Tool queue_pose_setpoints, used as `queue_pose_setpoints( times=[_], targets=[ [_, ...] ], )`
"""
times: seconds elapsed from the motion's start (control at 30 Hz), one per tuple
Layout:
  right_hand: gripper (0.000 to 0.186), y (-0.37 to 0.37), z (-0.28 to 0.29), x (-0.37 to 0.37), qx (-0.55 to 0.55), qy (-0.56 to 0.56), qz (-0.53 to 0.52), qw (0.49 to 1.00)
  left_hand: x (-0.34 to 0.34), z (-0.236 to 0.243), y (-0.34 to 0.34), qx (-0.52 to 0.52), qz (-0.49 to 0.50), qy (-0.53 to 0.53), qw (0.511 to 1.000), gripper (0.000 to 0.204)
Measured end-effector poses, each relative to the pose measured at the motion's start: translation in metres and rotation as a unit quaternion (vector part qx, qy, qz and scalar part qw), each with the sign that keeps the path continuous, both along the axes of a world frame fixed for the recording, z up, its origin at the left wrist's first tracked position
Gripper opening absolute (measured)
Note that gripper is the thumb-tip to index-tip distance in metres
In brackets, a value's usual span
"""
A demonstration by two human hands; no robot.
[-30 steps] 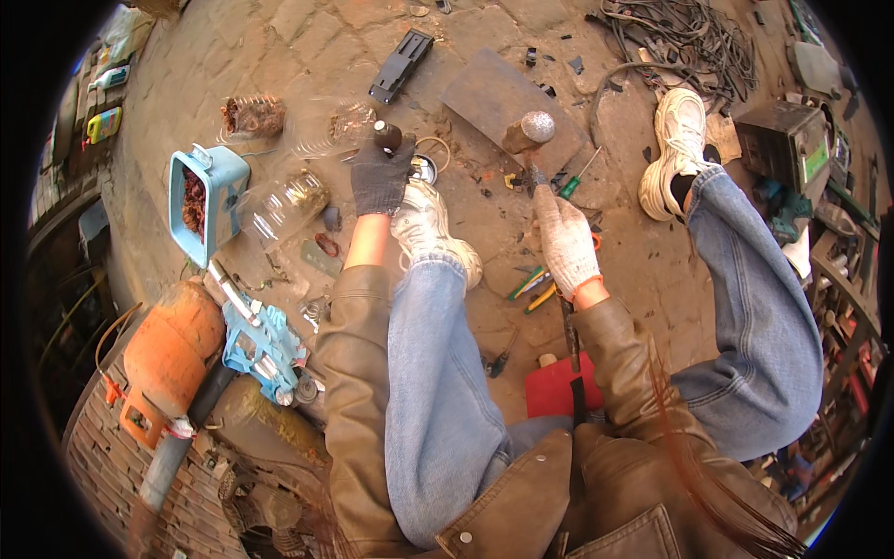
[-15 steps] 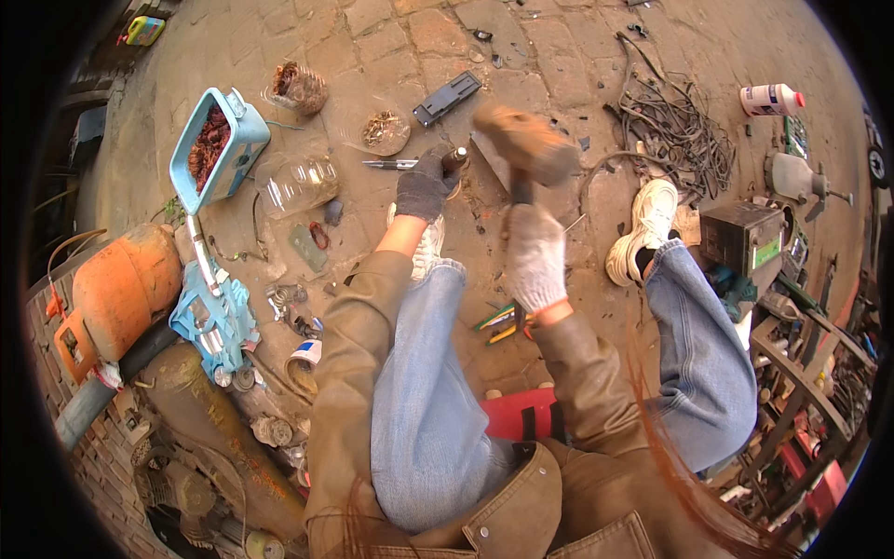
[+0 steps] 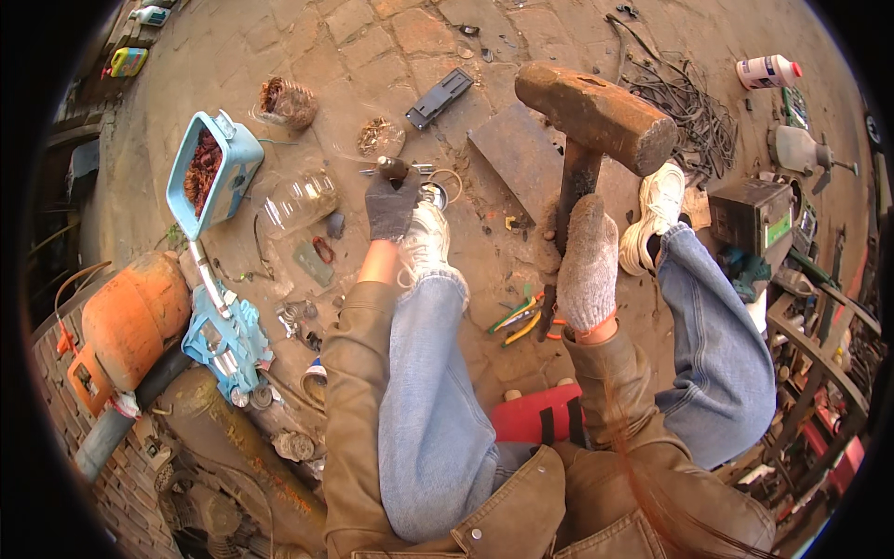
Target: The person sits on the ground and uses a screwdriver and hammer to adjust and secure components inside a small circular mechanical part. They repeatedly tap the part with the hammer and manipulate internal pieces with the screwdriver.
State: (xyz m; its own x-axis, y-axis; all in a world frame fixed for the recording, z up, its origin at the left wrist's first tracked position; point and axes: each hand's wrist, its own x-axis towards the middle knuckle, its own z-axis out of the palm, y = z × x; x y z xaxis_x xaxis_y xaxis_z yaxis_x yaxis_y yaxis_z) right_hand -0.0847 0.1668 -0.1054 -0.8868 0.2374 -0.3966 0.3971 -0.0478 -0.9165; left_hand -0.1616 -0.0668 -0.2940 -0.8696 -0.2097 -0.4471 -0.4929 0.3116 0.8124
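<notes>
My right hand (image 3: 589, 265), in a worn pale knit glove, is closed round the dark handle of a sledgehammer (image 3: 601, 116). The rusty head is raised over the ground. Below it lies a flat dark metal plate (image 3: 507, 154). My left hand (image 3: 390, 207), in a dark glove, is closed on a dark cylindrical piece (image 3: 392, 169) whose rounded end sticks out past the fingers. Close to this hand are a thin ring (image 3: 449, 189) and a shiny metal bit by my left shoe; whether they join the held piece I cannot tell.
A blue container (image 3: 244, 154) of reddish-brown scraps and a clear plastic jug (image 3: 296, 200) stand left. Ahead lies a black plastic part (image 3: 440, 99). Tangled cables (image 3: 689, 121) and a dark box-shaped battery (image 3: 751, 212) are right. Pliers (image 3: 521, 321) lie between my legs, near a red seat (image 3: 533, 417).
The sledgehammer has risen and swung right, off the middle. My left hand with the dark piece has drawn left, away from the metal plate.
</notes>
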Motion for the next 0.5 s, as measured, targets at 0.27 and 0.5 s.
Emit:
queue_pose_setpoints(
  times=[0.27, 0.5],
  targets=[
    [0.040, 0.004, -0.038, 0.021, 0.011, -0.107, -0.024, 0.994, -0.005, 0.012, -0.009, 0.021, 0.016, 0.068, 0.997, 0.017],
    [0.036, 0.010, -0.040, 0.019, 0.041, -0.057, 0.016, 0.997, -0.002, 0.010, -0.002, 0.027, 0.006, 0.037, 0.999, 0.023]
  ],
)
